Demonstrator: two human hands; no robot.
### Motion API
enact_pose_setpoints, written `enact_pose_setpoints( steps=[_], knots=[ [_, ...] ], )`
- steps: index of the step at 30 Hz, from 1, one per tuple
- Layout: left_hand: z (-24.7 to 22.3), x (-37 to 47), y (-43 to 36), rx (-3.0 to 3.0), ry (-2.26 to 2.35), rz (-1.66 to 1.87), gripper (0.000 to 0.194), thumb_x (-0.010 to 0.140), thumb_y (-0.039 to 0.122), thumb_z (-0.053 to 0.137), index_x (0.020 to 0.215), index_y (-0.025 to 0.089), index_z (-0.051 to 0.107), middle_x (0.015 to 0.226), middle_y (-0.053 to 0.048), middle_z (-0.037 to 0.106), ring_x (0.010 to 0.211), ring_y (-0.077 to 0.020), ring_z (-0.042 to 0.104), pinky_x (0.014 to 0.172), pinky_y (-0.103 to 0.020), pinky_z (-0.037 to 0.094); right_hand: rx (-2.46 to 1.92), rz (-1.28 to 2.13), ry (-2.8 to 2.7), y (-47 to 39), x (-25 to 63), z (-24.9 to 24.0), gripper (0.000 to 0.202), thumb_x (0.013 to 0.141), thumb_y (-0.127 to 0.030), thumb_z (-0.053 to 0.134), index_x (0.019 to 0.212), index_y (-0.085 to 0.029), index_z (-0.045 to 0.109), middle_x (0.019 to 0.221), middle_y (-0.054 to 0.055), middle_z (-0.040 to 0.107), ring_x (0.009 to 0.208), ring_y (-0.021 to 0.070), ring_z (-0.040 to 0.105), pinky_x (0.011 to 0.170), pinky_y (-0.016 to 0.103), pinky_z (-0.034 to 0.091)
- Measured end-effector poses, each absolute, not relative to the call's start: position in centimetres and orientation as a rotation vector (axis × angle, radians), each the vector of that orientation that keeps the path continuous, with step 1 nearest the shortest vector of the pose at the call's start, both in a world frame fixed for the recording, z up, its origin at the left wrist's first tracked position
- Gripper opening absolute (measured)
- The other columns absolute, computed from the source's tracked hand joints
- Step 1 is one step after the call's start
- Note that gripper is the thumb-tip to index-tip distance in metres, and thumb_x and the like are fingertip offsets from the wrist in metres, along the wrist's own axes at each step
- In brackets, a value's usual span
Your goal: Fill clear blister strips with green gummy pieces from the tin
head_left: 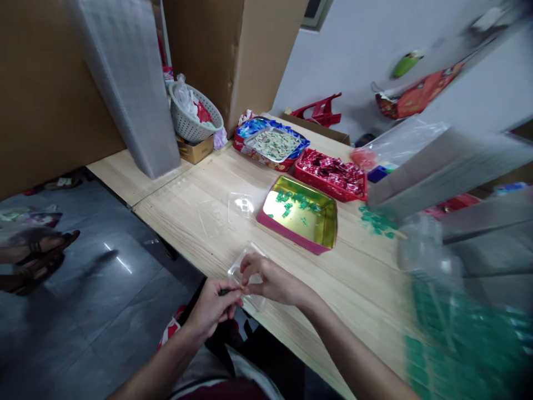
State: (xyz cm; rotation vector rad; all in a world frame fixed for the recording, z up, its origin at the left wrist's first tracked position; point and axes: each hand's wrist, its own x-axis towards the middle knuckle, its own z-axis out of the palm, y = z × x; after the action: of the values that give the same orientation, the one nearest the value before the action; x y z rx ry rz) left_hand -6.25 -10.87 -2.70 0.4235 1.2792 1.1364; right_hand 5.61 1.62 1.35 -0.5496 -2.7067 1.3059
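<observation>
My left hand (214, 308) is closed at the table's front edge, its fingertips pinched round a small dark green piece (225, 291) that is mostly hidden. Touching those fingertips, the thumb and fingers of my right hand (266, 278) are drawn together; whatever lies between them is too small to make out. Beneath both hands sits a clear plastic tray (257, 301), partly covered by them. Beyond it stands a gold-lined tin (306, 244) with pink sides, holding scattered green pieces (287, 208). Two clear plastic pieces (240, 206) lie left of the tin.
Behind the tin are a red basket of red packets (333, 172) and a tray of small pale pieces (272, 144). Tall translucent stacks (137, 100) rise at left and right. Green sheets (466, 333) cover the right side. A person's sandalled foot (41, 250) shows at left.
</observation>
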Motion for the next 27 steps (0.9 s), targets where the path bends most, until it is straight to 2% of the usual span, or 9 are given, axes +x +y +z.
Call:
enact_pose_setpoints(
  steps=[5, 11, 19, 23, 27],
  knots=[
    [-3.0, -6.1, -10.9, 0.462, 1.28, 1.093, 0.026, 0.066, 0.037, 0.063, 0.06, 0.011, 0.061, 0.04, 0.003, 0.047, 0.031, -0.0023, 0.031, 0.032, -0.018, 0.009, -0.552, 1.444, -2.643, 1.5, 6.4, 0.3, 0.004, 0.071, -0.015, 0.07, 0.071, -0.017, 0.066, 0.091, 0.003, 0.059, 0.082, 0.0141, 0.055, 0.073, 0.027, 0.043],
    [-3.3, -5.9, -11.1, 0.471, 1.298, 1.115, 0.026, 0.066, 0.037, 0.063, 0.063, 0.012, 0.062, 0.041, 0.003, 0.048, 0.032, -0.0028, 0.032, 0.032, -0.018, 0.01, -0.465, 1.511, -2.658, 1.7, 6.2, 0.6, 0.008, 0.073, -0.008, 0.063, 0.07, -0.015, 0.064, 0.088, 0.003, 0.06, 0.079, 0.0132, 0.055, 0.07, 0.026, 0.043],
    [-3.0, -5.6, -11.0, 0.448, 1.384, 1.108, 0.022, 0.064, 0.033, 0.061, 0.057, 0.013, 0.059, 0.033, 0.005, 0.042, 0.028, -0.0027, 0.028, 0.032, -0.018, 0.008, -0.5, 1.01, -2.907, -0.6, 5.3, 2.5, 0.016, 0.063, -0.001, 0.054, 0.057, -0.015, 0.055, 0.076, 0.002, 0.059, 0.077, 0.0163, 0.052, 0.073, 0.031, 0.036],
    [-2.9, -5.7, -11.0, 0.404, 1.384, 1.107, 0.021, 0.062, 0.033, 0.063, 0.058, 0.012, 0.059, 0.041, 0.002, 0.051, 0.03, -0.0031, 0.034, 0.032, -0.017, 0.009, -0.554, 1.032, -2.774, 0.1, 6.4, 4.4, 0.016, 0.065, -0.001, 0.051, 0.062, -0.016, 0.054, 0.078, 0.003, 0.058, 0.078, 0.0165, 0.052, 0.075, 0.031, 0.038],
    [-3.0, -5.9, -11.2, 0.368, 1.368, 1.148, 0.018, 0.06, 0.029, 0.064, 0.06, 0.012, 0.058, 0.051, -0.001, 0.059, 0.031, -0.0032, 0.038, 0.031, -0.016, 0.01, -0.664, 0.958, -2.639, 1.2, 9.5, 7.9, 0.016, 0.072, -0.004, 0.046, 0.068, -0.018, 0.053, 0.081, 0.004, 0.056, 0.078, 0.0173, 0.052, 0.073, 0.032, 0.041]
  ],
)
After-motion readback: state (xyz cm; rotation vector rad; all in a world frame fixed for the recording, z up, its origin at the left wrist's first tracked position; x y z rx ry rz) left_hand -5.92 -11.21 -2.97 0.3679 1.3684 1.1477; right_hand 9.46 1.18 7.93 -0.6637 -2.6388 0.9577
